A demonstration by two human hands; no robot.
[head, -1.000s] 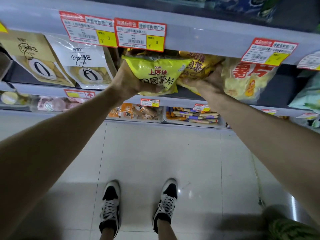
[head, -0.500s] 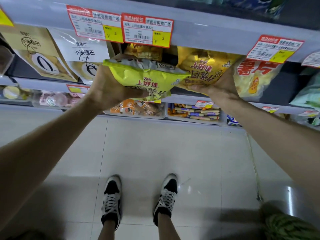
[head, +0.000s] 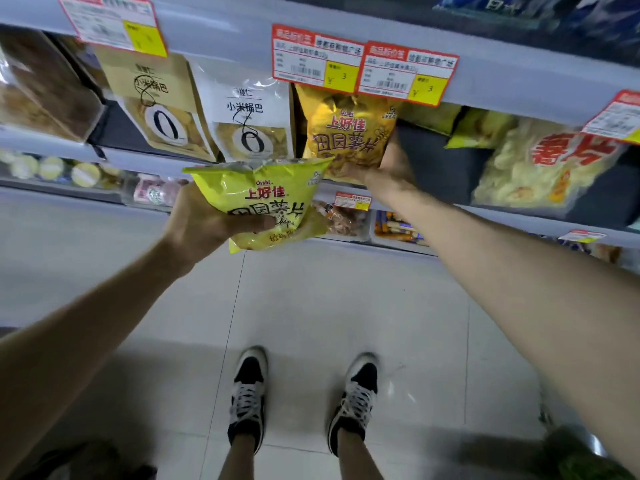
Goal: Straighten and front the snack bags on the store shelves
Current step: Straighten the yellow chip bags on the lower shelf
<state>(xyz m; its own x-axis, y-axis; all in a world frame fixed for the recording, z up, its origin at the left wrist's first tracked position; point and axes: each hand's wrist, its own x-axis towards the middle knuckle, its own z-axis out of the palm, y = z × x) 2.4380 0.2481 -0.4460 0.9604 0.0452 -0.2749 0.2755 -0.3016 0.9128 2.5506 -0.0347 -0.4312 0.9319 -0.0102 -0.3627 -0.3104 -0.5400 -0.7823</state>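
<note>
Bags of two kinds are in play. I have the left hand (head: 204,226) gripping the lime bag (head: 263,202), thumb across its front and fingers behind. It holds the bag off the shelf (head: 519,218), near me over the floor (head: 346,289). I judge it is kept out to free the slot while the other bag is set.

The right hand (head: 388,168) grasps the lower right corner of the orange bag (head: 349,133), fingertips hidden behind it. It props the bag upright at the front lip of the shelf, face toward me, just right of the white bag (head: 249,109) and under the two price tags (head: 315,57). That reads as fronting: label square, bottom on the lip. Right of it a dark gap lies before the clear bag (head: 540,164).

Against half a second ago, the lime bag has come away from the shelf edge, lower and nearer, and its face now turns toward me instead of lying flat. The orange bag, which leaned right beside the clear bag, now stands straighter and farther left, beneath the tags
</note>
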